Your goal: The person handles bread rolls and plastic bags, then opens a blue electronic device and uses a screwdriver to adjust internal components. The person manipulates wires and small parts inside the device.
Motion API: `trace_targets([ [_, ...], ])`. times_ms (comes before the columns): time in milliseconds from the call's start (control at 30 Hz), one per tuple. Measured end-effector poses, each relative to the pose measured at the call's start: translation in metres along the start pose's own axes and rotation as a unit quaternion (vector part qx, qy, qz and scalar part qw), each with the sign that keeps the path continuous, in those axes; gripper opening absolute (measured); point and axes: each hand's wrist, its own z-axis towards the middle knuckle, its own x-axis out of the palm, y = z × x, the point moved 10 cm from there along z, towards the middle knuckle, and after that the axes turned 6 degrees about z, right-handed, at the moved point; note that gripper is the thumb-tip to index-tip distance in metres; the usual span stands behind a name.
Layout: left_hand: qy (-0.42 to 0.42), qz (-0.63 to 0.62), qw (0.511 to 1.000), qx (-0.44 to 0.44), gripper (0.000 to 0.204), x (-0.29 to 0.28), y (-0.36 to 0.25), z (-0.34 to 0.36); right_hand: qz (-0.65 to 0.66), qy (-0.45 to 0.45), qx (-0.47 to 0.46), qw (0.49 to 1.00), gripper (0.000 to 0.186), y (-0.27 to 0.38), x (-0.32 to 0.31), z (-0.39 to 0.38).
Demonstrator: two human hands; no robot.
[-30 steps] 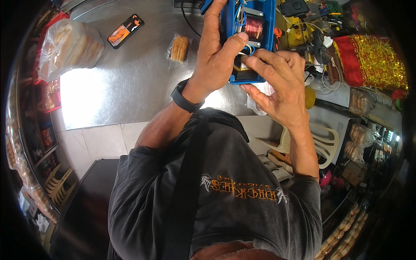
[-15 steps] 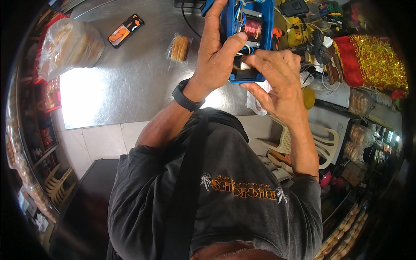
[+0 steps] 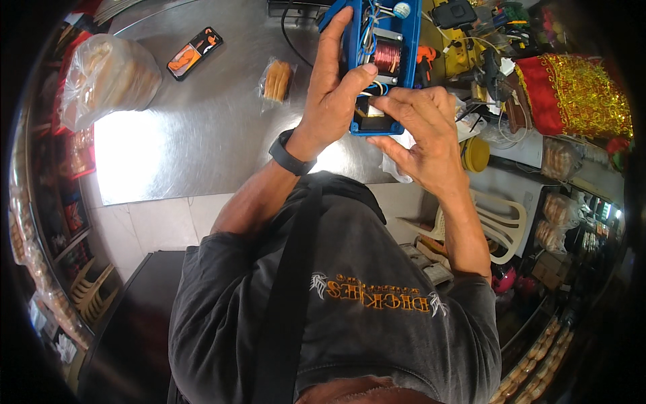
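On the surface, the open device sits at twelve o'clock between left hand and right hand. A wrapped snack lies at eleven, a phone and bag toward ten.

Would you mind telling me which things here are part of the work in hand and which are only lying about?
In hand:
- open blue device, copper coil inside
- left hand gripping its side
- right hand at its lower end

Lying about:
- small snack packet
- black-and-orange case
- clear bag
- red-and-gold cloth
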Motion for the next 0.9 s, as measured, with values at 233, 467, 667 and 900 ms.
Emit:
trace_targets([
  [233, 0.004, -0.021, 1.000, 0.002, 0.077, 0.003, -0.005, 0.003, 0.013, -0.023, -0.023, 0.999, 0.055, 0.002, -0.008, -0.004],
  [467, 0.035, -0.056, 0.997, 0.027, 0.082, 0.009, -0.007, 0.009, 0.034, -0.019, -0.006, 0.999, 0.053, 0.000, -0.009, -0.003],
  [667, 0.028, -0.048, 0.998, 0.036, 0.084, 0.009, -0.012, 0.006, 0.034, -0.021, -0.013, 0.999, 0.056, 0.003, -0.010, -0.003],
  [900, 0.039, -0.023, 0.996, 0.075, 0.083, 0.013, -0.028, 0.003, 0.024, -0.017, -0.015, 0.999, 0.058, 0.003, -0.009, -0.006],
])
